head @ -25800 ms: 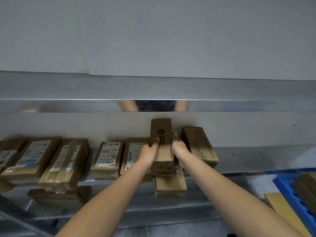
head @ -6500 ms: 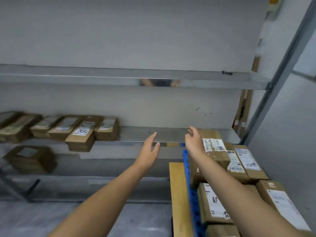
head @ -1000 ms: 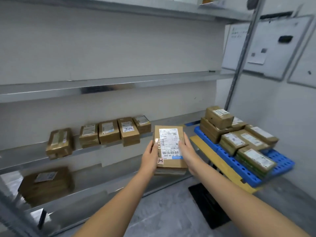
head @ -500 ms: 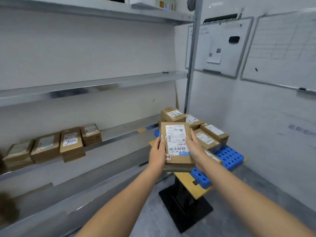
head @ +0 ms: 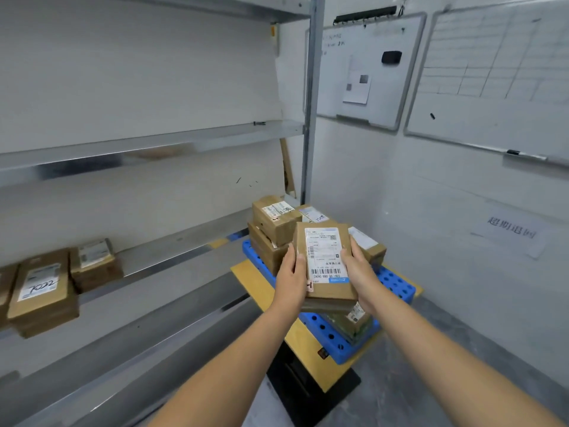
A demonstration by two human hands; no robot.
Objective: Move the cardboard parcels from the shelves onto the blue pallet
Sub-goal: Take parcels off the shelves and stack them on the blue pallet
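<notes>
- My left hand [head: 291, 280] and right hand [head: 358, 272] squeeze one parcel [head: 324, 266] between them, mid-frame.
- Blue pallet [head: 395, 283] behind it holds stacked boxes [head: 274, 221].
- Shelf [head: 172, 257], lower left, holds more boxes [head: 43, 291].

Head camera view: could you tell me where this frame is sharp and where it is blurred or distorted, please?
Head view: the held parcel and its barcode label are crisp between the left hand and right hand; the shelf parcels at the left edge are smeared; the upright post leans from wide-angle distortion; lighting is even and soft.
</notes>
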